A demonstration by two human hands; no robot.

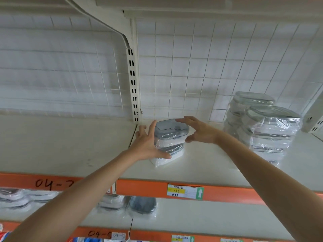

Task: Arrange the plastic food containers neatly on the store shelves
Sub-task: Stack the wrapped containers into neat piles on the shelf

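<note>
While my left hand (148, 145) is flat against the left side of the wrapped container pack (169, 142), fingers spread and straight, my right hand (199, 131) sits at the top right corner with the fingers open and the thumb tucked under, more cupping than clamping. So the grip is basically two open palms around it, nothing pinched. The pack is a little stack of grey-lidded tubs in shrink wrap, sitting on the upper shelf (218, 163) just right of the slotted upright (133, 84), close to the wire-grid back panel (192, 67). Over to the right, well apart, are the taller stacks (262, 130) already shelved. More packs lie on the lower shelf (209, 219), under the orange rail with the price tag (185, 191). My worry: the wrap looks slippery and loose, so if I shove from only one side the tubs could skew inside the film, or the whole stack tips backward. Pushing unevenly would also leave it crooked against the row.
</note>
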